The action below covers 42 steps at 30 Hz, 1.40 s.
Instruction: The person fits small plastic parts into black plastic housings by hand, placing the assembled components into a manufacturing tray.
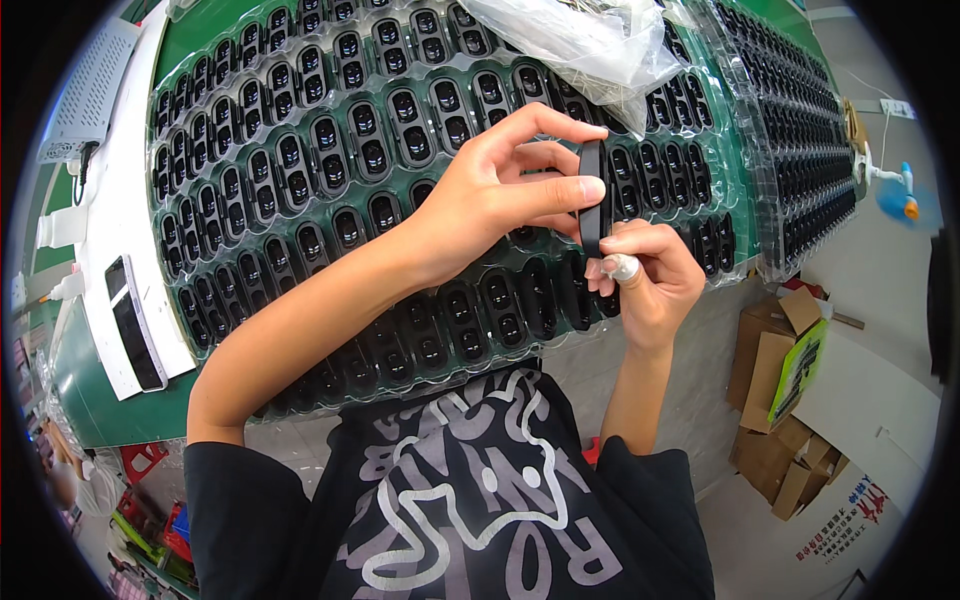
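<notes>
Between my two hands a black oval part (592, 195) is held on edge, its narrow side facing up. My left hand (500, 185) pinches its upper end between thumb and fingers. At its lower end my right hand (652, 265) grips with closed fingers; a white wrap covers one fingertip. Whether anything small sits in the right fingers is hidden. Below and around the hands, clear plastic trays (455, 268) hold rows of similar black oval parts (415, 128), each with two round glossy spots.
A clear plastic bag (590, 45) lies on the trays at the back. More filled trays (790, 120) stand at the right. On the left are a phone (135, 325) and a white perforated metal box (92, 92). Cardboard boxes (765, 360) stand low at the right.
</notes>
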Available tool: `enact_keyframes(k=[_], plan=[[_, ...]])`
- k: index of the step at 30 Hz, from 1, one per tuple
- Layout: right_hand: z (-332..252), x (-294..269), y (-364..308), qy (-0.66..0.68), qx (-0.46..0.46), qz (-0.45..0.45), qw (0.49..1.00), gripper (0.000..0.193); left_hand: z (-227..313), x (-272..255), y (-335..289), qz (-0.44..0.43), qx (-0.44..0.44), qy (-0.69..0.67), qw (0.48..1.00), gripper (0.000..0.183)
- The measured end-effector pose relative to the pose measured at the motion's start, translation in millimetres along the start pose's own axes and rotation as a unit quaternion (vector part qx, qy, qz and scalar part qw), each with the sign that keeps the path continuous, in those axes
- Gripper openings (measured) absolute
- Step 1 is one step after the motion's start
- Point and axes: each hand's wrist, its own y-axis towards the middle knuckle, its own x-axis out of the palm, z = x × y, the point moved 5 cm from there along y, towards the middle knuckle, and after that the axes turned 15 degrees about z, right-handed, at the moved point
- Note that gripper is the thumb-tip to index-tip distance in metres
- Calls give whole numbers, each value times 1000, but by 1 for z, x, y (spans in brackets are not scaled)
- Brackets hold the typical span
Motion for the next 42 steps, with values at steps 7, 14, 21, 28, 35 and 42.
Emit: enact_keyframes(k=[7,14,21,28,35,42], plan=[[0,0,-3,-33,-11,7,999,8,2,-1,0,-8,16,8,1000,42],[2,-1,2,-13,11,-4,1000,45,6,1,0,-18,26,17,999,43],[4,-1,1,-21,41,-9,999,54,4,0,0,-19,12,24,999,41],[5,-4,0,-13,44,-3,999,51,2,1,-1,-15,-7,-1,1000,39],[4,-10,1,-29,22,42,998,35,-3,6,-5,-45,13,31,998,40],[2,-6,1,-25,21,63,997,30,-1,5,-4,-36,2,43,998,42]])
